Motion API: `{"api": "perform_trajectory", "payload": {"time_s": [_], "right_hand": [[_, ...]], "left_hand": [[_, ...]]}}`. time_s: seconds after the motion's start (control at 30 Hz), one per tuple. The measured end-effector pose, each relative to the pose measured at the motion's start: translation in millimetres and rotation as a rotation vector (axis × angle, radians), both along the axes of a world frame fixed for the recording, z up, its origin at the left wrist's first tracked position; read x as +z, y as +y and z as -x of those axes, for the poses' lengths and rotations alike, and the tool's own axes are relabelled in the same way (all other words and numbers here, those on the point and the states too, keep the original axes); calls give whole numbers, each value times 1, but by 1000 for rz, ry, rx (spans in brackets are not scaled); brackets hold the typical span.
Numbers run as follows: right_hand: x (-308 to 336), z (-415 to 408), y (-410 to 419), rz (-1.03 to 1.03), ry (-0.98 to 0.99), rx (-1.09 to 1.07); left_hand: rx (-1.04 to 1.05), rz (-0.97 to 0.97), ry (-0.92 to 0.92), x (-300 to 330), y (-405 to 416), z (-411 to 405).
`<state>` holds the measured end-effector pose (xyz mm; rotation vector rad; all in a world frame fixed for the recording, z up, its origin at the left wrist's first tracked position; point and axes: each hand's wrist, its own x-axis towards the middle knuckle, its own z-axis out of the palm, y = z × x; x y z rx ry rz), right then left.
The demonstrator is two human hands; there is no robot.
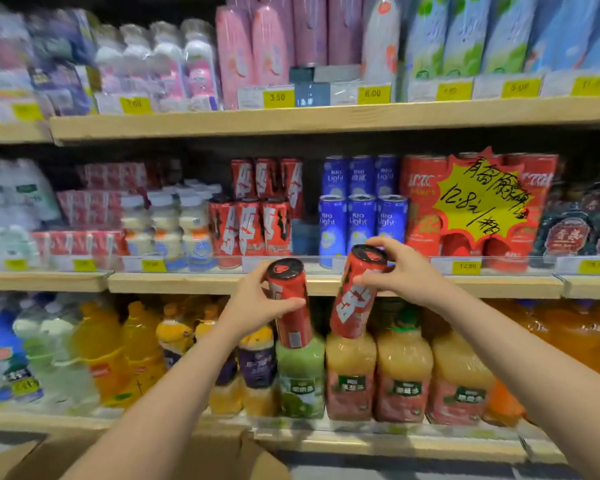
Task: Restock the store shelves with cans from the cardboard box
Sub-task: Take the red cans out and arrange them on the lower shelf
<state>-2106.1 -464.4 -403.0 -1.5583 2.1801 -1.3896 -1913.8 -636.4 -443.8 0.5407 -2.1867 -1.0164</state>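
My left hand [253, 299] grips a tall red can with a black top [293, 306], held nearly upright in front of the middle shelf's edge. My right hand [400, 271] grips a second red can [355, 296], tilted with its top leaning right. Both cans hang just below a group of matching red cans [250, 226] standing on the middle shelf [174, 282]. A gap shows on the shelf between those cans and the blue cans [361, 220]. The cardboard box [219, 455] lies at the bottom, under my arms, with only its flaps showing.
Small white bottles [167, 226] stand left of the red cans. A yellow star-shaped price sign [478, 199] hangs over red packs at the right. Juice bottles [378, 372] fill the lower shelf; pink and green bottles line the upper shelf [326, 119].
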Motion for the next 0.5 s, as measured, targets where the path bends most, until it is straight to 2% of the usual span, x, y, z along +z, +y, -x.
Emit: {"api": "perform_trajectory", "payload": {"time_s": [0.13,0.3,0.4,0.5], "right_hand": [[46,-23,-48,106,58,-76],[87,-33,-98,166,160,-196],[101,-25,-120,147,240,-271],[106,-17,-129,81,245,-255]], "left_hand": [[10,93,72,54,-51,-21],[-40,110,105,96,-103,-34],[-74,111,90,109,-115,-36],[-112,111,78,109,-120,-32]]}}
